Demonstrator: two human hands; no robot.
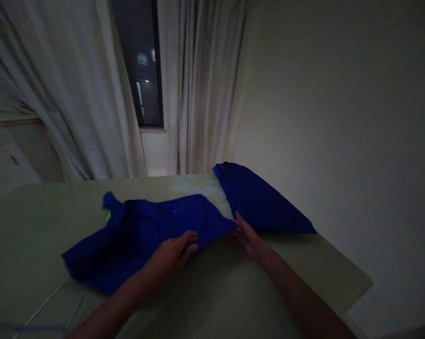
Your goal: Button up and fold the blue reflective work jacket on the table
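Note:
A dark blue garment with a small bright green patch near its collar lies loosely spread on a pale greenish, bed-like surface. My left hand is closed with curled fingers at the garment's near edge. At its right-hand tip, my right hand pinches the cloth, thumb upward; part of the fingers is in shadow. Just beyond the right hand lies a second blue garment, folded into a wedge shape, with dark fastenings along its left edge.
Thin white wire-like pieces, perhaps a hanger, lie at the lower left. Long pale curtains hang behind the surface, on both sides of a dark window. A plain wall borders the right side. The surface's corner is at the right.

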